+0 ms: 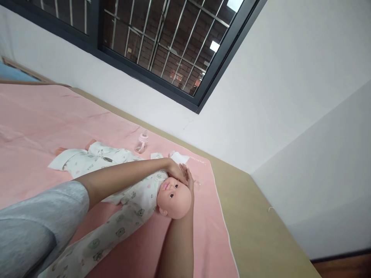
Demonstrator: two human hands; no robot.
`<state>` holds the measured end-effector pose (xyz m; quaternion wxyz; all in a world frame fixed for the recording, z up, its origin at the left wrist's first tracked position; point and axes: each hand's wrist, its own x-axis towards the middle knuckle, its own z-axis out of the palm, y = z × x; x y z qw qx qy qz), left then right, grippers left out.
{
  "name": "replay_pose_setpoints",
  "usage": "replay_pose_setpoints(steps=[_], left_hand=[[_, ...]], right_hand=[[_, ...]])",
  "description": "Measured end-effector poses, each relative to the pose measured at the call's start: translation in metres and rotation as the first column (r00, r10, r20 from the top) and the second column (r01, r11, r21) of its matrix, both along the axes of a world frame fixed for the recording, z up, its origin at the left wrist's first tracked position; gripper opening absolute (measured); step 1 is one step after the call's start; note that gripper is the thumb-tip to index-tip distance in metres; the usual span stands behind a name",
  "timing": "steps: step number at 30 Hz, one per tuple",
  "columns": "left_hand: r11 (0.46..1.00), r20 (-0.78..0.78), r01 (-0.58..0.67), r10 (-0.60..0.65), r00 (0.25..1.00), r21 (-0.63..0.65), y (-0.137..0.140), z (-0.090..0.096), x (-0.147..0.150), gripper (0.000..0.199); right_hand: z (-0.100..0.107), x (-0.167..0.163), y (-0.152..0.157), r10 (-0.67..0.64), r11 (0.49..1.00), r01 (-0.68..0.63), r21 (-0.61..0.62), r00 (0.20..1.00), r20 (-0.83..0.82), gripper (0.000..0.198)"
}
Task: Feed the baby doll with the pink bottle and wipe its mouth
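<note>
A bald baby doll (174,197) in white printed clothes lies on its back on a pink blanket (208,216), its head toward the right. My left arm, in a grey sleeve, reaches across the doll's chest. My left hand (177,171) is bent at the far side of the doll's head, its fingertips partly hidden. From below, my right forearm passes beside and partly behind the head. My right hand (189,178) meets my left one there, fingers stretched upward and slightly curved. Whether either hand grips the head is not visible.
A pink-capped baby bottle (141,142) stands on the blanket beyond the doll. A white cloth or paper (179,158) and a small clear object (197,183) are near my hands. The tan tabletop edge (246,216) shows at right; a white wall and barred window (162,42) lie behind.
</note>
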<state>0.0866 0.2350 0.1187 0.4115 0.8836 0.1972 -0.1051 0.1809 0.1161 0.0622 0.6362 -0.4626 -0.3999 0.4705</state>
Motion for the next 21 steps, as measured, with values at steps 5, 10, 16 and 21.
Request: replay_pose_setpoints(steps=[5,10,16,21], left_hand=[[0.999,0.023,0.026,-0.027,0.999,0.040,-0.009,0.004,0.002,0.034],[0.992,0.079,0.012,-0.022,0.997,0.128,-0.013,0.013,-0.001,0.028],[0.947,0.165,-0.101,0.052,0.985,0.306,-0.027,0.033,-0.040,0.033],[0.849,0.214,-0.268,0.188,0.959,0.455,-0.044,0.040,-0.093,0.042]], right_hand=[[0.008,0.003,0.009,-0.016,1.000,0.021,0.018,0.978,-0.209,0.053],[0.000,0.008,0.017,0.041,0.999,-0.042,-0.003,0.979,-0.200,0.050],[-0.008,0.015,0.020,0.095,0.995,-0.102,-0.022,0.974,-0.206,0.046],[-0.013,0.023,0.029,0.079,0.996,-0.085,-0.020,0.976,-0.205,0.042]])
